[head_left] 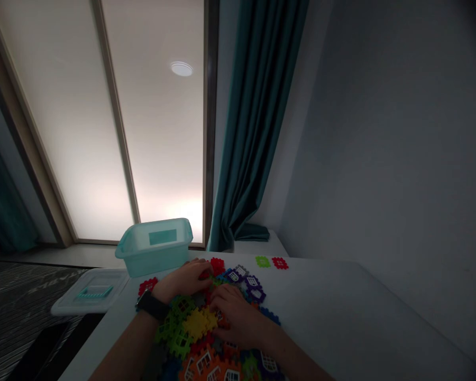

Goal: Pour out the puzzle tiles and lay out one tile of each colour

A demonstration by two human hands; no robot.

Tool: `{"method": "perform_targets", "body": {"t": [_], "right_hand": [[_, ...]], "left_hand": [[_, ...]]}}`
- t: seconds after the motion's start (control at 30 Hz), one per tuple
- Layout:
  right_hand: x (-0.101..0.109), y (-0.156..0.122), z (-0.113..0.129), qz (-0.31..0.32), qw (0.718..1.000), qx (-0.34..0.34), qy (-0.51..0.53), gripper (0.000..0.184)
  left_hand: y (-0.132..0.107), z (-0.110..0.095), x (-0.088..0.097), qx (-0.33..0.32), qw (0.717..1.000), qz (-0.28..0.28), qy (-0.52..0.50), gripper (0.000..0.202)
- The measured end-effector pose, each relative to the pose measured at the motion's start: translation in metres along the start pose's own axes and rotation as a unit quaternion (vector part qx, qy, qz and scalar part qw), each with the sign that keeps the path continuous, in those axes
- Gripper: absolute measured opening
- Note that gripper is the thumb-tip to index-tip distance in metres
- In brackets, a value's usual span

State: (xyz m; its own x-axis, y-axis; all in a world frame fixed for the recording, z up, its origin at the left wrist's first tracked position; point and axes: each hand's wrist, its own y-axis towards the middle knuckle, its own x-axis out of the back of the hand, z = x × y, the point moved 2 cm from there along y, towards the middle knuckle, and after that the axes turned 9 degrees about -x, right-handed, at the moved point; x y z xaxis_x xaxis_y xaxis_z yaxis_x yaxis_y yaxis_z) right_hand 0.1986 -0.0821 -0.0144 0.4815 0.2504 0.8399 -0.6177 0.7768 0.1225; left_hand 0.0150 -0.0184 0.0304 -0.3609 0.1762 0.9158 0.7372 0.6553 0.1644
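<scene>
The left hand (181,281), wearing a black wristwatch (152,306), and the right hand (236,317) are resting on a heap of multicoloured notched plastic tiles (198,325) on the white table (321,317). Their half-curled fingers (222,296) are spreading across the tiles; whether they are gripping any, I cannot tell. The tiles are looking light and stiff, easiest pinched by their notched rims. One green tile (262,261) and one red tile (280,263) are lying apart, past the heap, while one translucent teal plastic bin (153,247) is standing beyond it, with one pale plastic lid (90,292) lying to the left.
</scene>
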Motion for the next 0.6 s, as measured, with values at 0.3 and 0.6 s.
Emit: {"method": "perform_targets", "body": {"t": [0.3,0.6], "right_hand": [[0.012,0.0,0.002,-0.019,0.998,-0.023,0.056,0.043],[0.036,-0.001,0.0,-0.09,0.992,-0.04,0.083,0.04]], "left_hand": [[-0.001,-0.006,0.001,-0.019,0.999,-0.006,-0.026,0.012],[-0.037,-0.03,-0.009,-0.013,0.995,-0.095,-0.036,0.033]]}}
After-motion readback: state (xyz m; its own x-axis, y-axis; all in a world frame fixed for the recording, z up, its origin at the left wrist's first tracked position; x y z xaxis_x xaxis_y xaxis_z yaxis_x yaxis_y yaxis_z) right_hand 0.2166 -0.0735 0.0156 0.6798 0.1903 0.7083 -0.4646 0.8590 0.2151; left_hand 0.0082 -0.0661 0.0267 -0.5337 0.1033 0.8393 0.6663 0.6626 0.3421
